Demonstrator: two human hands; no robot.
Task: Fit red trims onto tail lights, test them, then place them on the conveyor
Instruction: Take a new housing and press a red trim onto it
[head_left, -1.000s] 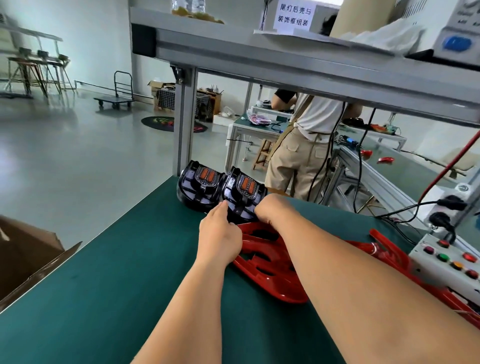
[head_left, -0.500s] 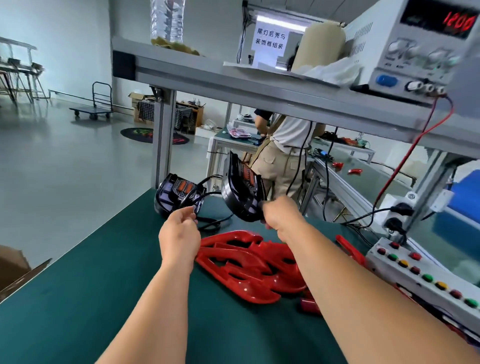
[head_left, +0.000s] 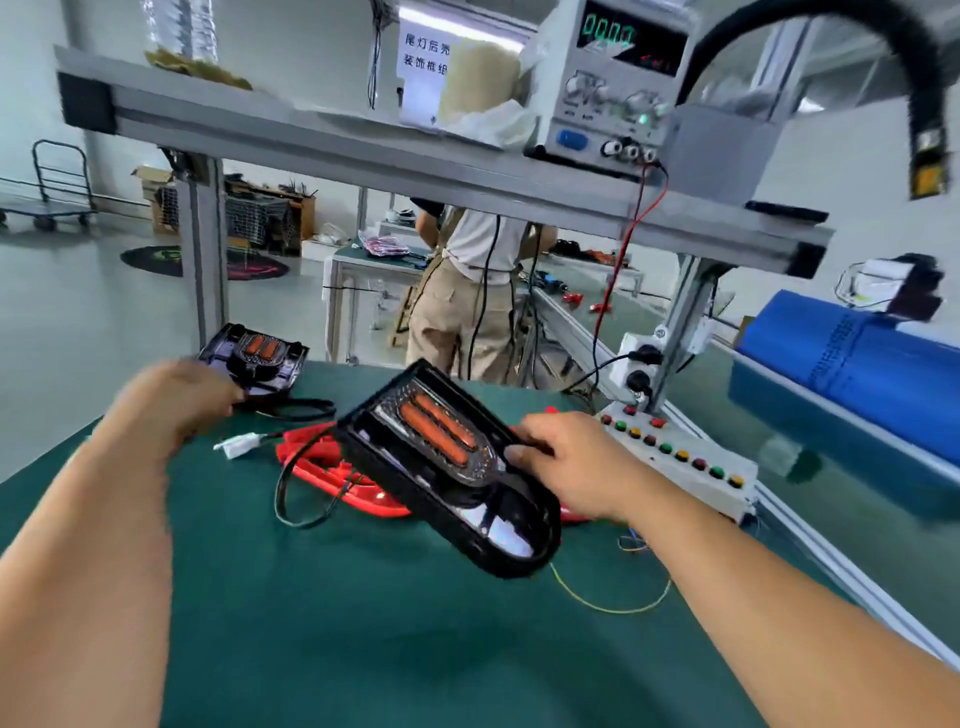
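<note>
1. Green bench mat (head_left: 363, 649) carries the work, and a conveyor (head_left: 857, 551) runs along the right.
2. Left hand (head_left: 171, 400) is blurred. Its fingers look curled, but whether they hold anything cannot be told.
3. Second light (head_left: 254, 353) lies at the back left with no trim on it.
4. Plug (head_left: 239, 445) on the held light's cable is connected to nothing.
5. Red trims (head_left: 322, 462) lie on the mat.
6. Tail light (head_left: 447, 467) is raised and tilted over the trims, with the right hand (head_left: 571, 462) gripping its edge.
7. Assessment: fitting, testing and placing all remain.
</note>
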